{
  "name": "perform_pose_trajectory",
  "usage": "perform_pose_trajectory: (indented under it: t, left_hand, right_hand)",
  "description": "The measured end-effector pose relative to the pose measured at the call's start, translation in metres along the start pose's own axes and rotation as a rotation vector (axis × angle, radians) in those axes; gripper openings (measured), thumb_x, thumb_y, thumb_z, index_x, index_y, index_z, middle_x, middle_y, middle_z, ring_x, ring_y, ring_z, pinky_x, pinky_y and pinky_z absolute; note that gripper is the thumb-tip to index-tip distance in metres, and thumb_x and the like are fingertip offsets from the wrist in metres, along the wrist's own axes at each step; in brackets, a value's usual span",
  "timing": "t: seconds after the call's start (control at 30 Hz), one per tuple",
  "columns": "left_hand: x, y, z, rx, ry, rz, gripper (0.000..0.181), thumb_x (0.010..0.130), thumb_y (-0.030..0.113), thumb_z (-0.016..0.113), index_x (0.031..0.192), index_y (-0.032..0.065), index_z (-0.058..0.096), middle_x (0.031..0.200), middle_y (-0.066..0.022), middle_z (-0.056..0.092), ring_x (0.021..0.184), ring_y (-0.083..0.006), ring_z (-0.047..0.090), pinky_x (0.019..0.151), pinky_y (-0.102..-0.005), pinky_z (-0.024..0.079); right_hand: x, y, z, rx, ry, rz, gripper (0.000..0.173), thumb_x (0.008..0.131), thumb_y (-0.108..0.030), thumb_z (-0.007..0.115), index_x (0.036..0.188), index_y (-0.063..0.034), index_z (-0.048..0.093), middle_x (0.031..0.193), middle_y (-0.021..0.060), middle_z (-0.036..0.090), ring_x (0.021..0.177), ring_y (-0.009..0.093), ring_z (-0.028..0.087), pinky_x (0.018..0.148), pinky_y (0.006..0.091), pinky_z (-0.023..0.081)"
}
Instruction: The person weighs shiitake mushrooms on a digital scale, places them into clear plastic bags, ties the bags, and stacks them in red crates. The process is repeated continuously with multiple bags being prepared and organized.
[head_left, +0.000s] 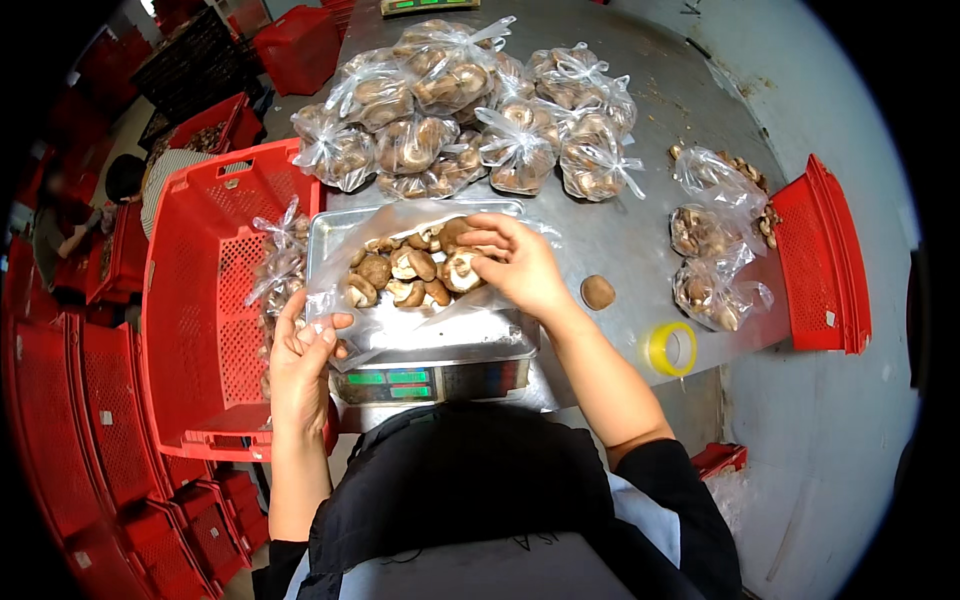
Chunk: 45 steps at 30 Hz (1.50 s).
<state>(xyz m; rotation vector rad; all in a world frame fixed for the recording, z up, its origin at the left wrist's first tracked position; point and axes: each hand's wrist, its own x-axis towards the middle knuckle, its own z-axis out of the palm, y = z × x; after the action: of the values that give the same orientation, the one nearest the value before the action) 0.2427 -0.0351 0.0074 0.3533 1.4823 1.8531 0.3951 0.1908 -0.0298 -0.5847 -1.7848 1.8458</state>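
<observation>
An open clear plastic bag (360, 330) with several brown mushrooms (409, 265) inside lies on the metal tray (480, 341) of a digital scale (442, 381). My left hand (304, 352) pinches the near left edge of the bag between thumb and fingers. At the bag's right side, my right hand (510, 259) has its fingers and thumb around a mushroom (463, 270) with its pale underside showing. A single mushroom (598, 292) lies cap up on the metal table, right of the scale. Beyond the tray, tied bags of mushrooms (521, 150) are piled.
Left of the scale stands a red plastic crate (191, 300) with bagged mushrooms in it. To the right are a roll of yellow tape (672, 349), more bags (705, 225) and a red crate (821, 262). Two people are among crates at far left. Another scale (427, 6) is at the far edge.
</observation>
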Motion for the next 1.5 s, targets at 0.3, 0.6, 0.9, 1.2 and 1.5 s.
perform_pose_trajectory:
  t: [0.3, 0.6, 0.9, 1.2, 1.5]
  left_hand:
    - [-0.034, -0.002, 0.013, 0.521, -0.059, 0.461, 0.036, 0.081, -0.003, 0.056, 0.115, 0.0009, 0.043, 0.094, -0.0049, 0.052, 0.078, -0.0072, 0.049, 0.071, -0.0221, 0.043]
    - [-0.030, -0.013, 0.052, 0.231, -0.442, 0.176, 0.050, 0.079, 0.000, 0.063, 0.125, 0.0029, 0.044, 0.092, -0.0051, 0.054, 0.071, -0.0070, 0.050, 0.062, -0.0200, 0.043]
    - [-0.030, -0.017, 0.063, 0.655, -0.316, 0.655, 0.056, 0.063, -0.006, 0.073, 0.115, 0.0026, 0.054, 0.103, -0.0115, 0.058, 0.081, -0.0152, 0.057, 0.070, -0.0242, 0.047]
    - [-0.035, -0.025, 0.088, 0.731, -0.491, 0.738, 0.050, 0.065, -0.003, 0.073, 0.112, 0.0008, 0.057, 0.104, -0.0141, 0.059, 0.091, -0.0226, 0.059, 0.075, -0.0292, 0.048]
    - [-0.040, -0.046, 0.108, 0.218, -0.719, 0.123, 0.047, 0.075, -0.006, 0.067, 0.119, -0.0058, 0.050, 0.098, -0.0081, 0.060, 0.083, -0.0096, 0.058, 0.073, -0.0221, 0.048]
  right_hand:
    - [-0.035, -0.013, 0.023, 0.611, -0.151, -0.215, 0.035, 0.077, 0.007, 0.060, 0.109, 0.0001, 0.050, 0.109, 0.0138, 0.054, 0.102, 0.023, 0.055, 0.089, 0.0338, 0.046]
    - [-0.050, -0.033, 0.035, 0.215, -0.199, -0.481, 0.030, 0.077, 0.010, 0.056, 0.106, 0.0017, 0.053, 0.109, 0.0133, 0.051, 0.107, 0.022, 0.052, 0.093, 0.0336, 0.043]
    - [-0.079, -0.044, 0.022, 0.503, -0.084, 0.190, 0.035, 0.085, -0.011, 0.059, 0.117, 0.0007, 0.051, 0.101, 0.0076, 0.060, 0.094, 0.015, 0.058, 0.083, 0.0257, 0.046]
    - [-0.118, -0.041, 0.025, 0.469, 0.208, 0.035, 0.038, 0.074, 0.004, 0.064, 0.110, 0.0040, 0.051, 0.098, 0.0105, 0.060, 0.089, 0.014, 0.060, 0.078, 0.0266, 0.049]
    - [-0.162, -0.050, 0.002, 0.418, 0.327, 0.116, 0.032, 0.082, -0.001, 0.058, 0.112, 0.0062, 0.050, 0.099, 0.0112, 0.060, 0.087, 0.015, 0.059, 0.075, 0.0273, 0.049]
